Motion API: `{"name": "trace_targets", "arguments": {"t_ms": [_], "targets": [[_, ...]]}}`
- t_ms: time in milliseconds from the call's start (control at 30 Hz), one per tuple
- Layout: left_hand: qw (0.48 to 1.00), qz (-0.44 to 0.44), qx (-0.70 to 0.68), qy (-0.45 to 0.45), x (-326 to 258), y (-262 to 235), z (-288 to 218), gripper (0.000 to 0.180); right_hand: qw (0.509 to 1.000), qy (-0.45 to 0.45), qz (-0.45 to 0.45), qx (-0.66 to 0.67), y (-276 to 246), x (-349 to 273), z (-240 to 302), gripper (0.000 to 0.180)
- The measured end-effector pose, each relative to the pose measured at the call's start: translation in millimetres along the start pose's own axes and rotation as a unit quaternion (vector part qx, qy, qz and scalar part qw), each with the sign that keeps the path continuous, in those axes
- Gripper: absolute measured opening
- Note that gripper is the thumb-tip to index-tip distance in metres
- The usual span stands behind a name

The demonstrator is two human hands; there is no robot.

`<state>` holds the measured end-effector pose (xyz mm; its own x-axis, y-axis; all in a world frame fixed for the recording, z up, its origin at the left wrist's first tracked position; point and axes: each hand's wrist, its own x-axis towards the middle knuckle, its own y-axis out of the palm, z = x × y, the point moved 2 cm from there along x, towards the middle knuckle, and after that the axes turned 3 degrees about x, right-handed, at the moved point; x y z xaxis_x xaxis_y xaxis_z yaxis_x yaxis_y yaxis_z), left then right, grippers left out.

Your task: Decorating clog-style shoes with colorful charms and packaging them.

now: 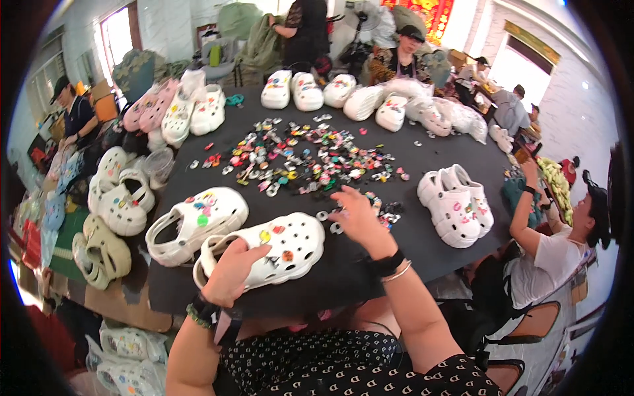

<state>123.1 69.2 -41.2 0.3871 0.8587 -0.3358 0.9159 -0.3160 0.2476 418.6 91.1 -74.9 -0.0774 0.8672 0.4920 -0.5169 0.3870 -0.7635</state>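
My left hand [232, 269] grips a white clog [300, 243] by its side near the heel strap, thumb on top. Several small charms sit on the clog's upper, among yellow, red and orange ones; other holes are bare. Just beyond it on the left rests a second white clog [228, 203], decorated with colourful charms. My right hand [360, 214] hovers at the near edge of the loose charms [317, 155], fingers apart, with nothing visible in them. A few charms lie right beside its fingers.
A dark table [396, 274] spreads before me. A finished-looking pair of white clogs [456, 208] stands on the right. More clogs [290, 91] line the far edge, some in plastic. Beige clogs [105, 251] are at left. A person in white [545, 264] sits at right.
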Motion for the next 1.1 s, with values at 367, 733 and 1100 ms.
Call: {"name": "trace_targets", "arguments": {"t_ms": [367, 733, 1100], "targets": [[0.998, 0.041, -0.038, -0.006, -3.3, 1.4, -3.9, 0.032, 0.979, -0.123, 0.08, 0.142, 2.3, -31.9, 127.7, 0.054], [0.998, 0.059, -0.023, 0.012, 5.6, -8.3, 4.6, 0.034, 0.953, -0.141, 0.03, 0.266, 24.2, -18.0, 108.5, 0.03], [0.997, 0.06, -0.031, 0.027, 10.6, -11.5, 4.0, 0.037, 0.971, -0.124, -0.065, 0.192, 32.1, -26.2, 120.7, 0.015]]}}
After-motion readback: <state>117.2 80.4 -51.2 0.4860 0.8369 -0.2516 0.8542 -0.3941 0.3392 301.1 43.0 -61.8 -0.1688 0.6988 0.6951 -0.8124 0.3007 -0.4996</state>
